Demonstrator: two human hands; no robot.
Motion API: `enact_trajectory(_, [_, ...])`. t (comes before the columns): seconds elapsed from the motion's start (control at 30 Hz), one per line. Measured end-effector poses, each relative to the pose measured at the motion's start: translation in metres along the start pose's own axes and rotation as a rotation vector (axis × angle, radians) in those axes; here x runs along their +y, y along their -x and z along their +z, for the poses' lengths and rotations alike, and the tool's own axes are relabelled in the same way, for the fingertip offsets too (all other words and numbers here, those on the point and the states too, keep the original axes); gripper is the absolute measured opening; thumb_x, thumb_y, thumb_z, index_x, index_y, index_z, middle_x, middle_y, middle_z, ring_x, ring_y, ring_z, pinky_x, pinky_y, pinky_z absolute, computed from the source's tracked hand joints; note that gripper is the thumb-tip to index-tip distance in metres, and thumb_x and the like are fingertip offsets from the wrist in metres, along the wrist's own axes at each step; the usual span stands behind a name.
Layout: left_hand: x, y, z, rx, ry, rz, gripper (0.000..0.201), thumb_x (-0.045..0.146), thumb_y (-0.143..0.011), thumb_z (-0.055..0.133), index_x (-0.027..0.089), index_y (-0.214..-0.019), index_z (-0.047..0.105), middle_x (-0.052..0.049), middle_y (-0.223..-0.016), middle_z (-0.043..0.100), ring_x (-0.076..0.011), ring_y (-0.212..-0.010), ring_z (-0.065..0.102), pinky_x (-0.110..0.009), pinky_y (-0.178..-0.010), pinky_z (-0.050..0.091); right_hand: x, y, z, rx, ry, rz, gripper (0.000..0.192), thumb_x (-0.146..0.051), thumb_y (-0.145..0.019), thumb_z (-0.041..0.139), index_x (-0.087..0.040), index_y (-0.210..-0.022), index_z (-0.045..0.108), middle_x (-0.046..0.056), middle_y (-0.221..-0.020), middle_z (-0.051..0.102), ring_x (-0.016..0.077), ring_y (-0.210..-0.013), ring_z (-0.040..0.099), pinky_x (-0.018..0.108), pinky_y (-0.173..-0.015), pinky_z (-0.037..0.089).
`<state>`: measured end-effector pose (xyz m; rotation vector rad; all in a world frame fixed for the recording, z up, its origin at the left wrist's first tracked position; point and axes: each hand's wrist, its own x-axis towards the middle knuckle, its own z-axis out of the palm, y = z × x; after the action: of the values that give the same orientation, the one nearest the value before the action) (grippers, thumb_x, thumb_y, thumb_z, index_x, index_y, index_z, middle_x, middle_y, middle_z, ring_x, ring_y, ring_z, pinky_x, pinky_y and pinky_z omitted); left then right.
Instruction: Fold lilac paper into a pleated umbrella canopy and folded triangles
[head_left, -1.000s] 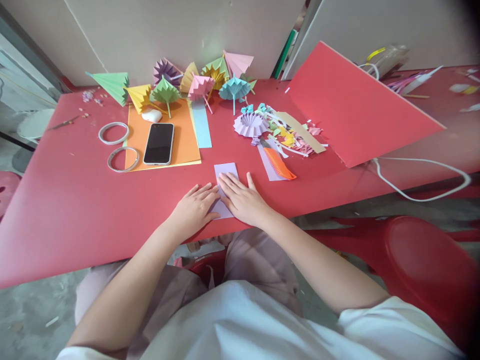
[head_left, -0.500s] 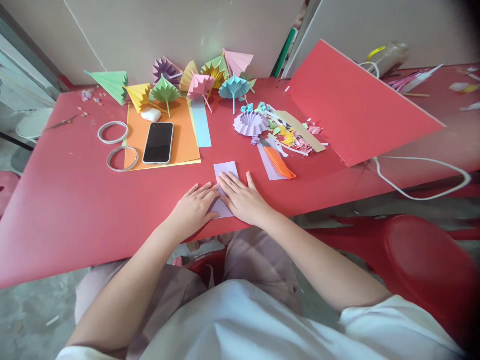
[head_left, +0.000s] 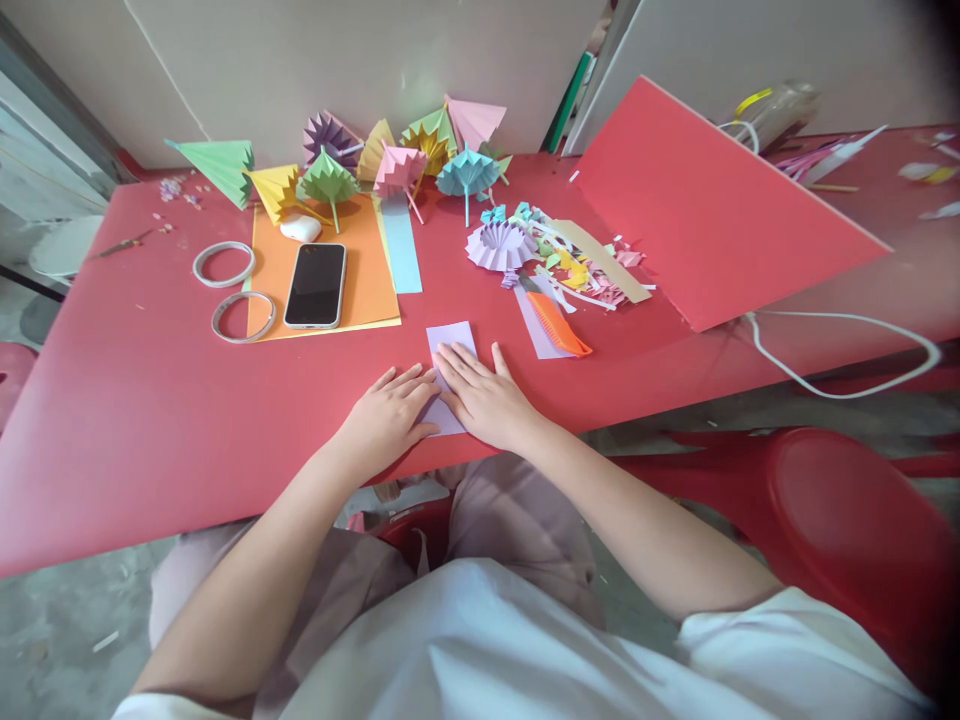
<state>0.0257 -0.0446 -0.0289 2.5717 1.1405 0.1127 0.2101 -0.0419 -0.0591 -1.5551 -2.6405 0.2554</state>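
A narrow strip of light purple paper (head_left: 450, 334) lies flat near the front edge of the red table (head_left: 300, 440). My right hand (head_left: 484, 398) rests palm down across its middle, fingers stretched out. Along the strip's left edge lies my left hand (head_left: 394, 408), flat as well, its fingertips close to those of the right. Both palms hide part of the paper. To the right of my hands an orange-handled cutter (head_left: 557, 325) sits on another purple strip (head_left: 534, 322). Behind it is a pleated purple paper piece (head_left: 501, 247).
Several folded paper umbrellas (head_left: 330, 182) stand along the wall. At left, a phone (head_left: 316, 286) and a white case (head_left: 301, 228) rest on orange paper (head_left: 375, 280), beside two tape rolls (head_left: 224, 264). Paper scraps (head_left: 592, 275) and a tilted red board (head_left: 720, 200) are at right.
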Motion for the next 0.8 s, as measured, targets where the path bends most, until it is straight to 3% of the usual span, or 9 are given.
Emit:
enact_trajectory(0.6, [0.0005, -0.0006, 0.0001, -0.006, -0.010, -0.003, 0.040, 0.031, -0.085, 0.056, 0.014, -0.122, 0.050, -0.010, -0.140, 0.042, -0.0223, -0.133, 0.032, -0.043, -0.110, 0.025, -0.0029, -0.0004, 0.0013, 0.016, 0.035, 0.024, 0.052, -0.036, -0.096, 0.016, -0.015, -0.143, 0.021, 0.007, -0.149, 0.023, 0.0228, -0.138, 0.021, 0.065, -0.106, 0.011])
enact_trajectory(0.8, [0.0002, -0.0004, -0.0002, -0.020, -0.022, -0.008, 0.046, 0.029, -0.085, 0.056, 0.013, -0.128, 0.046, -0.008, -0.139, 0.043, -0.0216, -0.134, 0.030, -0.043, -0.111, 0.025, -0.0036, 0.0000, 0.0014, 0.018, 0.029, 0.022, 0.058, -0.045, -0.094, 0.019, -0.015, -0.143, 0.020, 0.008, -0.149, 0.023, 0.0248, -0.138, 0.021, 0.067, -0.105, 0.010])
